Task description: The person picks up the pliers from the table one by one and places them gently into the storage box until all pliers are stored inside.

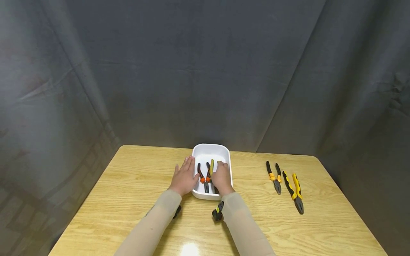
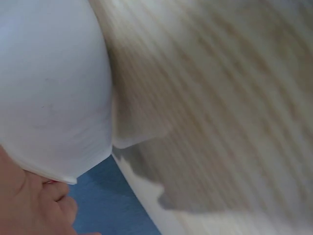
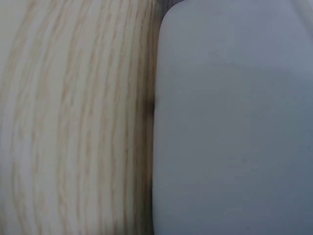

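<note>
A white plastic tray (image 1: 202, 195) stands near the table's far edge. My left hand (image 1: 184, 178) lies along its left rim with the fingers straight; in the left wrist view part of that hand (image 2: 36, 203) shows beside the tray's rim. Inside the tray lie pliers with black and orange handles (image 1: 202, 179), their metal nose toward me. Right beside them my right hand (image 1: 222, 177) reaches into the tray, fingers curled round pliers with yellow-green handles (image 1: 212, 165). My hand hides much of those pliers. The right wrist view shows only the tray's outer wall (image 3: 230, 122) and wood.
Right of the tray on the wooden table (image 1: 128, 192) lie pliers with black and orange-yellow grips (image 1: 274, 177). Next to them are larger pliers with yellow and black handles (image 1: 294, 192). Grey curtains (image 1: 192, 71) hang close behind the table and at its sides.
</note>
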`<state>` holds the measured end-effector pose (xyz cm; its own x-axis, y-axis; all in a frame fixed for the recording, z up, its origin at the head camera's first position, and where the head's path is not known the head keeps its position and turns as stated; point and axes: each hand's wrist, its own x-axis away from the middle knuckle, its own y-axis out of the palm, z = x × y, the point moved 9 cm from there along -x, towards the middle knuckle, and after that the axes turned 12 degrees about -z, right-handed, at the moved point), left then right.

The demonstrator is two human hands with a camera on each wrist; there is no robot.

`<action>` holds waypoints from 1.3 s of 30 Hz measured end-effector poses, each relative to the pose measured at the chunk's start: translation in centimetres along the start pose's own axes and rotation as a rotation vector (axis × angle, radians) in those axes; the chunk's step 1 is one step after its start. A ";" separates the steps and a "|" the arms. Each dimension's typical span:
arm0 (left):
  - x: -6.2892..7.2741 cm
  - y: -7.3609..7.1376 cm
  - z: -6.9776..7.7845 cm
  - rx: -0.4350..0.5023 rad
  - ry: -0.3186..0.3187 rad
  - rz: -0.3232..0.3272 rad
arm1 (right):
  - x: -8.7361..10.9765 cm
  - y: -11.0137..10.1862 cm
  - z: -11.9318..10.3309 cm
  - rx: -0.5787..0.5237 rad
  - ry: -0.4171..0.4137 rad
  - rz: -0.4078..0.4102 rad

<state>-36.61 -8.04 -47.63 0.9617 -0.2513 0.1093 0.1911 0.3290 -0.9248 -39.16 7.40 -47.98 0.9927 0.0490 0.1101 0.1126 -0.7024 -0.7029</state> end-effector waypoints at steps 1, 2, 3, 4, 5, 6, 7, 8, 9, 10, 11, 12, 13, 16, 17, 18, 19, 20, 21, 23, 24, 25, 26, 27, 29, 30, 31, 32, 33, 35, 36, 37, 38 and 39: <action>0.0 0.0 0.1 -0.020 -0.005 -0.005 | 0.0 0.0 0.0 -0.002 -0.004 0.005; 0.0 -0.1 0.1 -0.036 -0.010 -0.010 | 0.0 -0.1 -0.1 -0.003 -0.012 0.013; 0.0 -0.1 0.2 -0.056 -0.018 -0.018 | 0.0 -0.1 -0.1 -0.004 -0.015 0.016; 0.0 -0.2 0.2 -0.069 -0.023 -0.024 | 0.0 -0.1 -0.2 -0.002 -0.022 0.022; 0.0 -0.2 0.3 -0.078 -0.027 -0.028 | 0.0 -0.2 -0.3 -0.004 -0.032 0.030; 0.1 -0.2 0.4 -0.090 -0.033 -0.036 | 0.1 -0.3 -0.4 0.000 -0.045 0.041; 0.1 -0.3 0.4 -0.098 -0.038 -0.042 | 0.1 -0.4 -0.6 0.002 -0.058 0.053; 0.1 -0.3 0.5 -0.105 -0.040 -0.045 | 0.2 -0.6 -0.7 0.008 -0.071 0.066; 0.1 -0.2 0.5 -0.117 -0.042 -0.048 | 0.4 -0.7 -0.9 0.012 -0.084 0.078; 0.1 -0.3 0.5 -0.122 -0.042 -0.047 | 0.5 -0.8 -1.1 0.015 -0.101 0.091; 0.1 -0.3 0.5 -0.127 -0.042 -0.045 | 0.6 -0.9 -1.2 0.018 -0.116 0.102; 0.1 -0.2 0.4 -0.134 -0.042 -0.045 | 0.7 -0.9 -1.4 0.021 -0.130 0.110; 0.1 -0.2 0.4 -0.141 -0.042 -0.042 | 0.8 -0.9 -1.5 0.022 -0.143 0.117; 0.1 -0.2 0.3 -0.149 -0.047 -0.035 | 1.0 -1.0 -1.8 0.019 -0.181 0.126; 0.1 -0.2 0.3 -0.150 -0.049 -0.037 | 1.0 -1.0 -1.8 0.015 -0.189 0.127; 0.1 -0.2 0.3 -0.150 -0.050 -0.038 | 1.1 -1.1 -1.8 0.006 -0.198 0.130; 0.1 -0.1 0.3 -0.146 -0.051 -0.039 | 1.1 -1.1 -1.8 -0.002 -0.209 0.136; 0.1 -0.2 0.4 -0.140 -0.051 -0.040 | 1.2 -1.3 -1.9 -0.014 -0.219 0.142; 0.1 -0.2 0.4 -0.132 -0.049 -0.039 | 1.3 -1.4 -1.8 -0.030 -0.227 0.150; 0.1 -0.2 0.6 -0.123 -0.047 -0.042 | 1.4 -1.8 -1.8 -0.057 -0.245 0.179; 0.1 -0.2 0.6 -0.119 -0.046 -0.039 | 1.4 -2.0 -1.8 -0.077 -0.255 0.193; 0.1 -0.2 0.7 -0.117 -0.046 -0.040 | 1.5 -2.2 -1.8 -0.096 -0.263 0.205; 0.1 -0.2 0.7 -0.117 -0.046 -0.041 | 1.6 -2.4 -1.8 -0.117 -0.266 0.215; 0.0 -0.2 0.7 -0.119 -0.048 -0.045 | 1.6 -2.6 -1.7 -0.137 -0.268 0.226; 0.0 -0.1 0.7 -0.118 -0.047 -0.046 | 1.7 -2.8 -1.6 -0.172 -0.264 0.234; 0.0 -0.1 0.7 -0.117 -0.048 -0.048 | 1.7 -2.8 -1.5 -0.186 -0.262 0.235; -0.1 -0.1 0.7 -0.116 -0.050 -0.052 | 1.6 -2.9 -1.4 -0.198 -0.258 0.236; -0.1 0.0 0.7 -0.118 -0.053 -0.055 | 1.6 -2.9 -1.3 -0.209 -0.255 0.236; -0.1 0.0 0.7 -0.117 -0.055 -0.058 | 1.5 -2.9 -1.2 -0.219 -0.252 0.235; -0.1 0.0 0.6 -0.114 -0.059 -0.060 | 1.5 -2.9 -1.2 -0.235 -0.255 0.230; -0.1 0.0 0.6 -0.109 -0.059 -0.059 | 1.5 -2.9 -1.2 -0.241 -0.260 0.227; -0.1 0.0 0.6 -0.107 -0.061 -0.060 | 1.5 -2.9 -1.3 -0.251 -0.265 0.224; -0.1 -0.1 0.6 -0.106 -0.062 -0.059 | 1.6 -2.9 -1.4 -0.253 -0.271 0.222; 0.0 -0.1 0.6 -0.100 -0.061 -0.058 | 1.6 -2.9 -1.4 -0.257 -0.278 0.220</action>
<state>-36.54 -7.52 -47.34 0.9604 -0.2106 0.1825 0.2288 0.2223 -0.9477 -37.95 8.51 -44.78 0.9697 0.0433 -0.2406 -0.0819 -0.8696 -0.4868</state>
